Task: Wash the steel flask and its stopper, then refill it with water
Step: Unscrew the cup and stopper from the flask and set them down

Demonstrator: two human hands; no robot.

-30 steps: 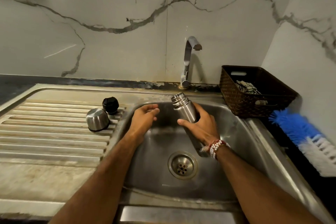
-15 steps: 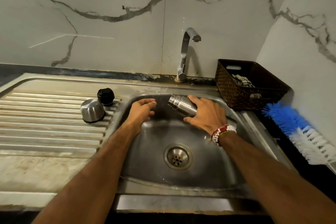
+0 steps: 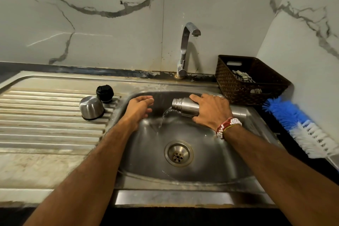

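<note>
My right hand [image 3: 211, 111] grips the steel flask [image 3: 184, 106] over the back of the sink basin [image 3: 201, 169]. The flask lies nearly level, its open threaded mouth pointing left, and water pours from it into the basin. To the left of the mouth my left hand [image 3: 139, 109] hovers with loosely curled fingers, holding nothing. On the ribbed drainboard [image 3: 45, 124] stand the black stopper [image 3: 105, 93] and, just in front of it, the upturned steel cup lid [image 3: 91, 107].
The tap [image 3: 185, 51] rises behind the basin, its spout over the flask. A brown woven basket [image 3: 251, 80] with cloths sits at the back right. A blue and white brush [image 3: 300, 126] lies along the right counter. The drain [image 3: 178, 153] is mid-basin.
My right hand has tipped the flask from tilted upright to nearly level, and water now runs out of its mouth. The left hand has stayed beside it.
</note>
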